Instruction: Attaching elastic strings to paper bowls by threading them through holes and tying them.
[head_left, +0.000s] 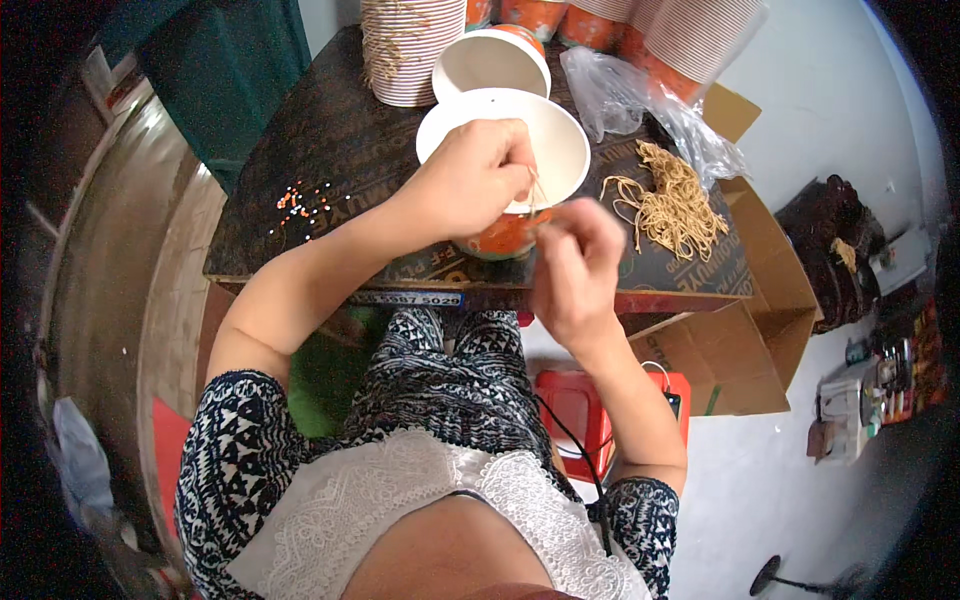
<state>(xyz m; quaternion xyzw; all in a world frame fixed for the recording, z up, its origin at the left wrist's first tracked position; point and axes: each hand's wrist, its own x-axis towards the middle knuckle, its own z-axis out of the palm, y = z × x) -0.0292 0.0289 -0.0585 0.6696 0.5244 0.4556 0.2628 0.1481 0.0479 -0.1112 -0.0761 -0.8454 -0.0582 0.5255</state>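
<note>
A paper tub (560,150), white inside with an orange patterned outside, stands at the near edge of the dark table. Over its opening my left hand (478,175) is closed, pinching a thin tan string (538,192). The string runs down past the tub's near rim. Just right of the tub, my right hand (582,265) has curled fingers closed at the string's lower part; motion blurs it slightly. A second white tub (490,65) lies tilted behind the first. To the right, a loose heap of tan strings (682,208) rests on the tabletop.
Small orange, white and dark beads (297,203) lie scattered at left. A tall stack of paper tubs (412,50) with strings hanging on it stands at the back, near wrapped tub stacks (690,40) and a clear plastic bag (605,90). An open cardboard box (735,365) sits right of the table.
</note>
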